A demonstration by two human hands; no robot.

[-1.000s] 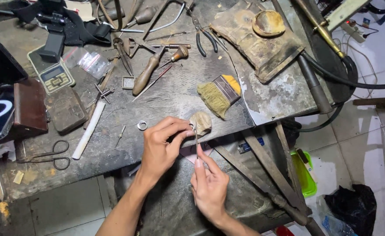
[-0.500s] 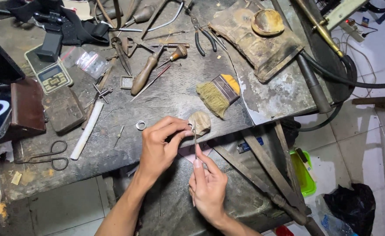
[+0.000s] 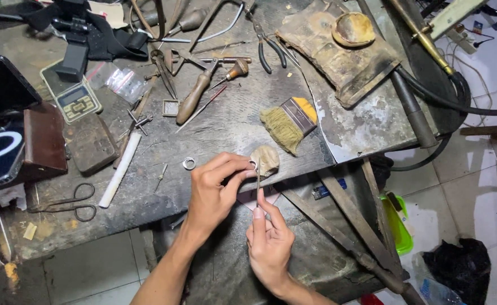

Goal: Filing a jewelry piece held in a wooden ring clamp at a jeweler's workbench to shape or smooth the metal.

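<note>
My left hand point(image 3: 217, 189) pinches a small metal ring point(image 3: 253, 164) against a worn wooden bench peg point(image 3: 266, 159) at the workbench's front edge. My right hand point(image 3: 268, 240) sits just below it and grips a thin metal file point(image 3: 258, 179), whose tip points up into the ring. A second loose ring point(image 3: 189, 164) lies on the benchtop just left of my left hand.
The grey benchtop point(image 3: 226, 127) carries a brush point(image 3: 289, 121), a wooden-handled tool point(image 3: 195, 97), pliers point(image 3: 268, 48), a pocket scale point(image 3: 72, 96), scissors point(image 3: 68, 202), a white stick point(image 3: 119, 169), and a leather pad point(image 3: 341, 51). A green container point(image 3: 398, 226) sits below right.
Both hands stay at the peg. The right hand has shifted only slightly with the file; the ring stays pinched in the left.
</note>
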